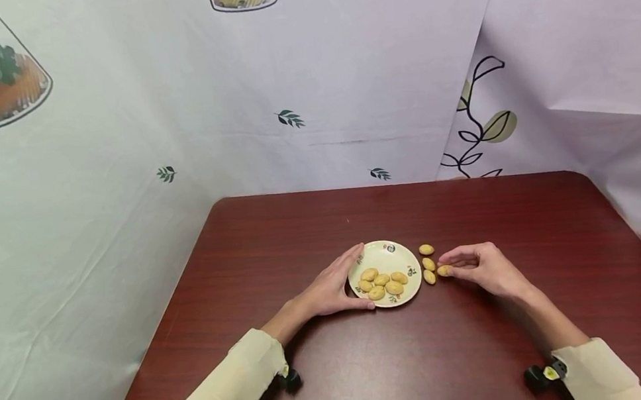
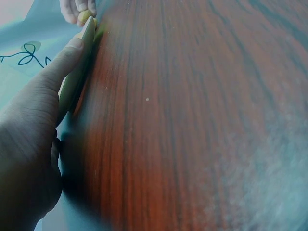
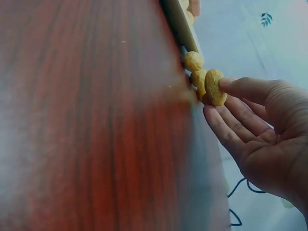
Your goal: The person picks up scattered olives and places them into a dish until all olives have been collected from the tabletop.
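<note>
A round cream plate (image 1: 387,255) with small printed motifs holds several yellow, potato-like oval pieces (image 1: 382,280). My left hand (image 1: 331,289) grips the plate from its left side, the thumb along the near rim and the fingers at the far rim. Between thumb and fingers, my right hand (image 1: 488,269) pinches one yellow oval piece (image 3: 215,87) with a rough surface. Just right of the plate, 3 more loose oval pieces (image 1: 428,264) lie in a short row on the table, close to the right fingertips. In the left wrist view, the thumb (image 2: 67,60) lies along the plate's edge.
The dark red wood-grain table (image 1: 401,363) has rounded far corners. Pale cloth (image 1: 341,77) with plant prints hangs behind it and at both sides. Black wrist cameras (image 1: 291,381) are strapped beneath the cream sleeves (image 1: 218,396).
</note>
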